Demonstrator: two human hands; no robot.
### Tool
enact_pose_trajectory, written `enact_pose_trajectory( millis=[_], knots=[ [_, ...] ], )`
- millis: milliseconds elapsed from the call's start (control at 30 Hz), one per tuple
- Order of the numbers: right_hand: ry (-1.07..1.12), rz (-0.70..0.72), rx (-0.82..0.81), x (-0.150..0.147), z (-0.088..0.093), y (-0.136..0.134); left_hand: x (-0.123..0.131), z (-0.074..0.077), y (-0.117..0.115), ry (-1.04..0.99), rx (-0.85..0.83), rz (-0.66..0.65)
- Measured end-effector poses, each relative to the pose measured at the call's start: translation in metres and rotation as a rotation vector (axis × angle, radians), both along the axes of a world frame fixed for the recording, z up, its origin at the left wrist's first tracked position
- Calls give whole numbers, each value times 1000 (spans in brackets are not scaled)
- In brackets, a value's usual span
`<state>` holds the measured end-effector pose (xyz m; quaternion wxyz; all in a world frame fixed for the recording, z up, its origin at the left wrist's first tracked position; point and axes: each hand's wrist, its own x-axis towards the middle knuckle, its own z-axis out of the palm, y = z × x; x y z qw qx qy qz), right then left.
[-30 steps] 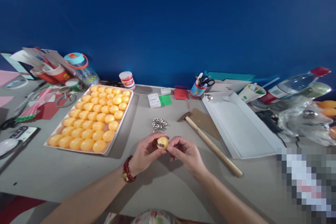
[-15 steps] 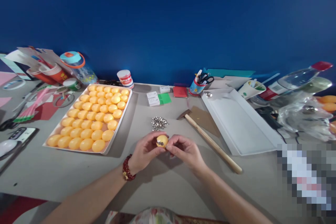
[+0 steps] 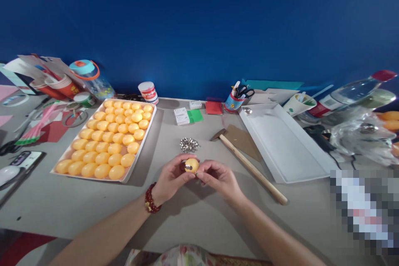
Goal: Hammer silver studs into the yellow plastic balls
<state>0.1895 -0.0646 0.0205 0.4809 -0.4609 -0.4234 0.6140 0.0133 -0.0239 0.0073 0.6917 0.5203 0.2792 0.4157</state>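
My left hand is closed around an orange plastic ball, the size of a table tennis ball. Several shiny silver thumbtacks sit in a row on the ball's near side. The fingertips of my right hand are pinched at the ball's lower right edge, on a tiny piece that looks like a thumbtack, mostly hidden. Just beyond my hands lies a heap of silver thumbtacks. To the left, a shallow white box holds rows of similar orange balls.
A hammer with a wooden handle lies right of my hands, beside a white tray. Small white boxes, a red paper square and a pen cup stand behind. Bottles and plastic bags crowd the right.
Both hands stay nearly in place. The ball has turned slightly in my left fingers, and my right fingertips remain pinched at its edge.
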Motion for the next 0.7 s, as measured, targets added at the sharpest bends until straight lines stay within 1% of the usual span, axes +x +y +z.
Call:
enact_pose_trajectory(
  millis=[300,467,700],
  knots=[
    [11,44,-19,0,8,0,0,1,0,-10,46,2],
    [16,76,6,2,6,0,-1,0,-1,14,50,1],
    [52,89,-55,2,5,1,-2,-2,-1,87,156,36]
  ],
)
